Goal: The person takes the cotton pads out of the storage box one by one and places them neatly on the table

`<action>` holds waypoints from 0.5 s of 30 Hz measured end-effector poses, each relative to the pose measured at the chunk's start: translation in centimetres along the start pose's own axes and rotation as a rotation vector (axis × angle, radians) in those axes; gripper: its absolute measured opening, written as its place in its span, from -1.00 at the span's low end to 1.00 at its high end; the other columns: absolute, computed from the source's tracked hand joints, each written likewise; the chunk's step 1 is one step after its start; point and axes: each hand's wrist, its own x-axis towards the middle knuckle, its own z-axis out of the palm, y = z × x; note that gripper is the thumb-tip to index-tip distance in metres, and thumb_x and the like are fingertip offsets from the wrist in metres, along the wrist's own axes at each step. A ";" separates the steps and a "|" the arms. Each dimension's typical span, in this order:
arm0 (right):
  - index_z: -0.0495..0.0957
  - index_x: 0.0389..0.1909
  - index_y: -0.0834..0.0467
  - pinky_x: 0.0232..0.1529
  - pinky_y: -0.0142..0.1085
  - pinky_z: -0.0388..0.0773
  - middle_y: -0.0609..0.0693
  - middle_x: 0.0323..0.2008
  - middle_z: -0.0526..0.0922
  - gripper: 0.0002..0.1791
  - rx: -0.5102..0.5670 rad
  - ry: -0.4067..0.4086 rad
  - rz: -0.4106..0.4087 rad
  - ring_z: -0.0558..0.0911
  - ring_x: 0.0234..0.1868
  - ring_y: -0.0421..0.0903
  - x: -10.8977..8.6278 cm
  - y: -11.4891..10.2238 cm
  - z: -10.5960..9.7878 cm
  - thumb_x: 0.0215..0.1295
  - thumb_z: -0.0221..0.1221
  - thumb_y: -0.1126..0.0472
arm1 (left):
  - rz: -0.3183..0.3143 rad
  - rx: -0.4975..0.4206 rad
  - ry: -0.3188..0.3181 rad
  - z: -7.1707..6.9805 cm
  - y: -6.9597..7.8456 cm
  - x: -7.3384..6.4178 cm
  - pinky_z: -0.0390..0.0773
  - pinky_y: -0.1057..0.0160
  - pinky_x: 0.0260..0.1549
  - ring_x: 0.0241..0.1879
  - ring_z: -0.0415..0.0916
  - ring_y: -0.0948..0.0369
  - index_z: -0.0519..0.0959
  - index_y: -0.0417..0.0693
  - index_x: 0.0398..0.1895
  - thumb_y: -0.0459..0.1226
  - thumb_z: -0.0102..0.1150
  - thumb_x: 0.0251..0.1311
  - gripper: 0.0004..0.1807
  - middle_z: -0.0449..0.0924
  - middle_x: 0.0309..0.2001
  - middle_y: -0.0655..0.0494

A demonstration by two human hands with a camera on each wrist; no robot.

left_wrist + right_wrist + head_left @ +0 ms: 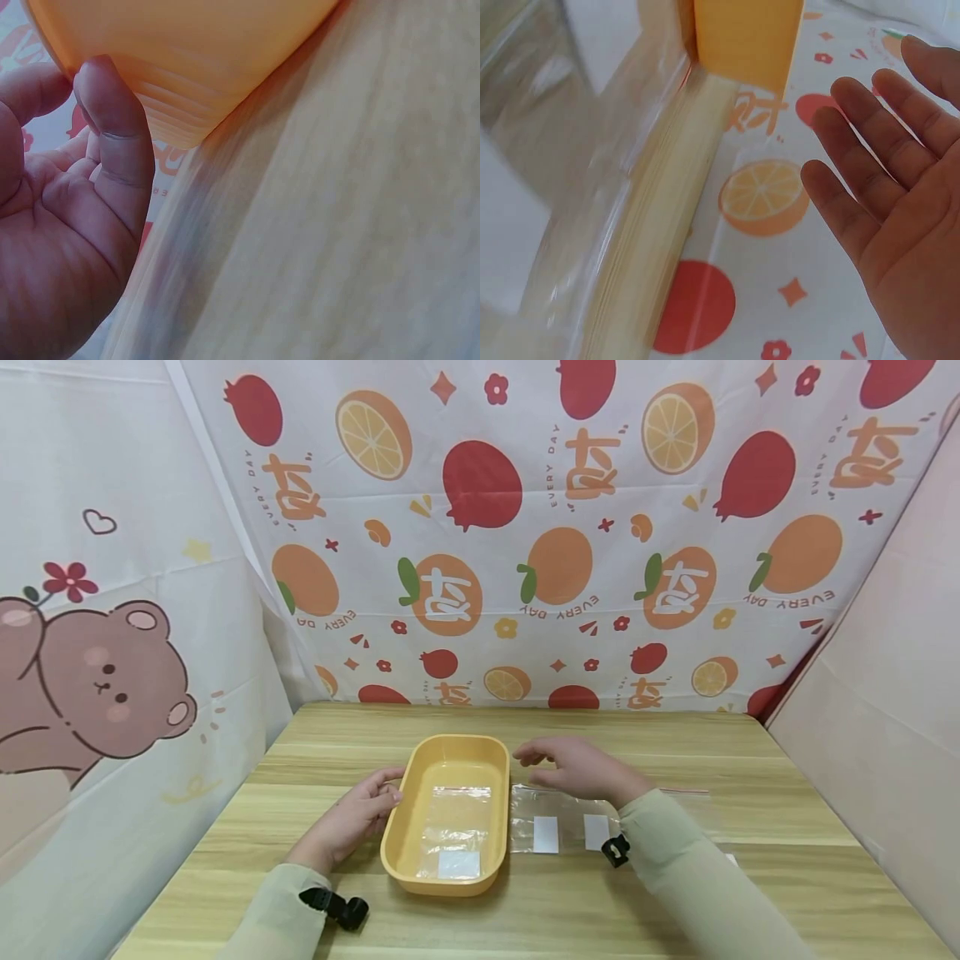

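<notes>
A yellow plastic tray [392, 852] with rounded corners stands on the wooden table, and a clear zip bag [457, 818] with a white label lies inside it. At the tray's left rim, my left hand [360, 814] pinches the edge between thumb and forefinger; the left wrist view has the thumb [116, 135] against the outer side. My right hand [573, 767] hovers just right of the tray, fingers extended and loosely bent, holding nothing. Below it lie clear zip bags [522, 827] with white labels, partly covered by the right forearm.
More clear plastic with a red zip line [686, 792] shows beyond the right forearm. The wooden table [360, 735] meets a fruit-printed curtain [480, 552] at the back. A bear-printed curtain [120, 685] hangs on the left, a pale one [885, 710] on the right.
</notes>
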 end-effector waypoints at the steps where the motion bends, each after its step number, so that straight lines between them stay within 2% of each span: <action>1: 0.57 0.27 0.00 0.17 -0.08 0.52 -0.11 0.09 0.67 -0.57 0.007 -0.002 -0.004 0.57 0.13 -0.18 0.3 -0.2 0.2 0.41 0.22 0.10 | -0.003 0.000 0.003 0.0 0.0 0.0 0.68 0.09 -0.10 -0.10 0.58 0.10 0.07 -0.30 0.51 -0.26 -0.01 0.53 -0.38 0.47 -0.10 -0.14; 5: 0.58 0.25 0.03 0.17 -0.08 0.52 -0.11 0.07 0.67 -0.59 -0.009 -0.003 -0.041 0.58 0.12 -0.16 1.6 -1.1 1.1 0.41 0.23 0.11 | -0.006 0.002 0.005 -0.1 0.0 0.0 0.67 0.09 -0.10 -0.10 0.58 0.10 0.08 -0.29 0.51 -0.26 -0.01 0.52 -0.38 0.47 -0.09 -0.14; 10: 0.58 0.23 0.05 0.16 -0.12 0.53 -0.02 0.06 0.68 -0.61 -0.025 -0.024 -0.078 0.60 0.13 -0.10 2.9 -2.1 2.2 0.41 0.23 0.13 | 0.008 -0.007 -0.008 0.0 0.0 0.0 0.68 0.10 -0.12 -0.13 0.58 0.13 0.06 -0.33 0.50 -0.28 -0.02 0.52 -0.38 0.47 -0.11 -0.12; 15: 0.58 0.23 0.09 0.16 -0.15 0.53 0.01 0.06 0.68 -0.60 -0.048 -0.048 -0.064 0.60 0.12 -0.07 4.0 -3.1 3.3 0.41 0.24 0.13 | 0.019 -0.010 -0.013 0.1 0.0 0.0 0.68 0.11 -0.13 -0.14 0.58 0.14 0.04 -0.36 0.50 -0.30 -0.02 0.52 -0.37 0.46 -0.13 -0.10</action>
